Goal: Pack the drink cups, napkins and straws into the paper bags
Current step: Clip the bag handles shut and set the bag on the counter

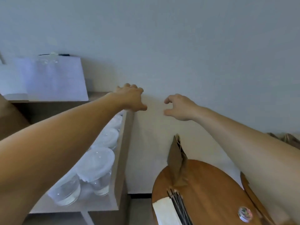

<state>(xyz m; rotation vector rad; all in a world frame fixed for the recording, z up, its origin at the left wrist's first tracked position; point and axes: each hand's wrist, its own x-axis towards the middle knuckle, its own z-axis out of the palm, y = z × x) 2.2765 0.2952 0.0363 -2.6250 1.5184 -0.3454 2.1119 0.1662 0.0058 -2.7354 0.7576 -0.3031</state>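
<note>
Both my arms reach forward toward the white wall. My left hand [131, 98] hovers over the top corner of a wooden shelf unit [124, 143], fingers curled, holding nothing. My right hand [178, 108] hangs in the air beside it with thumb and fingers apart, empty. Several clear lidded drink cups [95, 166] stand in a row on the shelf below my left forearm. A brown paper bag [176, 161] stands upright on the round wooden table [211, 189]. Dark straws [180, 207] and a stack of white napkins [165, 211] lie on the table's near part.
A white bag or box [48, 78] sits on top of the shelf unit at left. More brown paper bags [285, 138] show at the right edge behind my right arm. A small round container of coloured bits [245, 214] rests on the table.
</note>
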